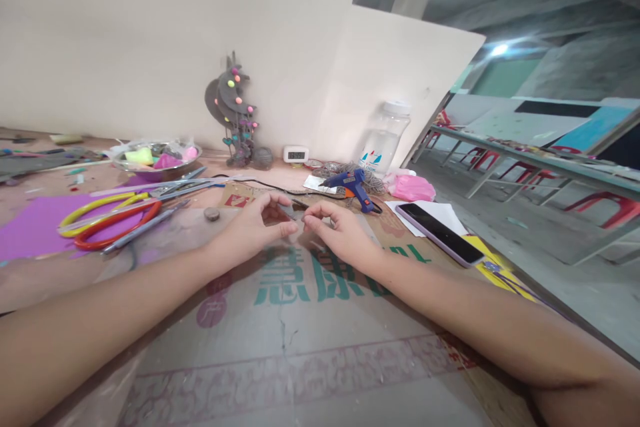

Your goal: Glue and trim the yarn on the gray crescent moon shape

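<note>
My left hand (263, 223) is curled above the printed cardboard (300, 340), its fingers closed round a small grey piece (287, 211) that is mostly hidden. Close beside it, my right hand (343, 230) has thumb and fingertips pinched together; whatever lies between them is too small to make out. The fingertips of both hands nearly meet. Just behind the hands a blue glue gun (353, 185) lies on the table. Left of my left hand is a small round grey-brown lump (211, 213). A thin thread lies on the cardboard below the hands.
Scissors with yellow and red handles (117, 221) lie at left on purple sheet (37, 227), near a bowl (157, 159) of coloured clay. Behind stand a grey moon ornament (233, 110), a small clock (296, 154) and a bottle (385, 140). A phone (440, 233) lies at right.
</note>
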Available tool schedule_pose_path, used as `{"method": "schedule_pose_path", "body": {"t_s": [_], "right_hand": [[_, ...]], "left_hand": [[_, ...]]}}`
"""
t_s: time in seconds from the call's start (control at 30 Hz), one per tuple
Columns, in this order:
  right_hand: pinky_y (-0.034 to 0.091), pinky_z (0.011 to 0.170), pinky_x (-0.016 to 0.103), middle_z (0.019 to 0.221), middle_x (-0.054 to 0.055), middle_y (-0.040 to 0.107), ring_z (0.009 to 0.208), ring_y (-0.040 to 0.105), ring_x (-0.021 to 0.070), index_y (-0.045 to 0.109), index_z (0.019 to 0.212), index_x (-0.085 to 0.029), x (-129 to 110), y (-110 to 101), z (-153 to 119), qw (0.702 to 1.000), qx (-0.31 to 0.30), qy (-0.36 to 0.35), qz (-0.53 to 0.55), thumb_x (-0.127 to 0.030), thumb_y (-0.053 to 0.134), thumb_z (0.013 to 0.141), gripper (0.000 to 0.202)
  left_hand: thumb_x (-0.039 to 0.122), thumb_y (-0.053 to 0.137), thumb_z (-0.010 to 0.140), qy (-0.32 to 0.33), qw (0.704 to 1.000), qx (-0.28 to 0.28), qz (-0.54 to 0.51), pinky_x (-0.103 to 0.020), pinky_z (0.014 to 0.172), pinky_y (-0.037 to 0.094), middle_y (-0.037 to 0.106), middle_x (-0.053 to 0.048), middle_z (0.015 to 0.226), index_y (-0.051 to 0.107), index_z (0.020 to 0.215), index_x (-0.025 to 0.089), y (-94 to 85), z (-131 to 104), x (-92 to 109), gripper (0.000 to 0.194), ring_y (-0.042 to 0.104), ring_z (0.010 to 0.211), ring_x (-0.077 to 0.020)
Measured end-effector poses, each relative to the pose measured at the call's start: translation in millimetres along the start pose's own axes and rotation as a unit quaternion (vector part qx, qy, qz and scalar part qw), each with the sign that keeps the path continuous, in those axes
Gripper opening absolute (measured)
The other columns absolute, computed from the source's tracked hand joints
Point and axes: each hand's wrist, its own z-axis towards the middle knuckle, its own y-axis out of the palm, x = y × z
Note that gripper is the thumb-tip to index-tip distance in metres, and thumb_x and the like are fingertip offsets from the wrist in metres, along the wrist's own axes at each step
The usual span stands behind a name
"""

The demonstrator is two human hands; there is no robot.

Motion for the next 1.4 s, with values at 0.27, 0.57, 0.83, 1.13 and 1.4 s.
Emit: {"method": "schedule_pose_path", "body": {"t_s": [0.27,0.57,0.83,1.13,1.4], "right_hand": [[0.044,0.062,0.023,0.075,-0.001,0.064,0.068,0.058,0.0116,0.060,0.081,-0.018,1.2,0.7,-1.3,1.000,-0.015,0.005,-0.006,-0.030,0.053,0.086,0.014],[0.045,0.064,0.023,0.076,-0.001,0.065,0.069,0.058,0.0121,0.061,0.082,-0.018,-1.1,0.3,-0.8,0.999,-0.019,0.005,-0.025,-0.029,0.053,0.085,0.014],[0.046,0.062,0.023,0.074,-0.001,0.065,0.065,0.058,0.0116,0.062,0.081,-0.018,1.7,1.7,-0.5,0.998,-0.052,0.016,-0.010,-0.030,0.054,0.085,0.016],[0.050,0.071,0.027,0.106,0.008,0.063,0.099,0.060,0.0184,0.056,0.109,-0.019,-1.3,-4.8,-4.3,0.996,0.067,-0.064,-0.014,-0.031,0.057,0.087,0.025],[0.044,0.089,0.036,0.097,0.006,0.064,0.097,0.057,0.0186,0.060,0.091,-0.022,1.9,-5.1,-4.9,0.950,0.063,-0.259,-0.163,-0.023,0.056,0.091,0.005]], "left_hand": [[0.032,0.070,0.073,-0.003,1.000,0.015,0.016,-0.028,0.066,0.045,0.055,0.000,0.088,0.049,0.096,0.020,0.8,-1.6,4.1,0.033,0.057,0.073,-0.0144],[0.030,0.070,0.071,0.013,0.998,0.056,-0.006,-0.026,0.067,0.045,0.057,0.002,0.082,0.052,0.086,0.019,0.6,-1.0,11.4,0.026,0.056,0.073,-0.0133],[0.034,0.068,0.077,0.014,0.999,0.043,0.003,-0.027,0.071,0.045,0.059,0.000,0.086,0.054,0.094,0.018,-1.7,-0.5,7.1,0.027,0.057,0.078,-0.0145],[0.050,0.051,0.088,-0.003,0.998,0.057,0.021,-0.033,0.083,0.047,0.067,-0.004,0.090,0.063,0.096,0.020,-3.6,-3.6,12.0,0.034,0.063,0.092,-0.0224],[0.048,0.065,0.077,0.006,0.998,0.060,-0.009,-0.031,0.075,0.047,0.065,-0.003,0.082,0.063,0.087,0.017,-4.1,-0.4,7.6,0.032,0.061,0.081,-0.0197]]}}
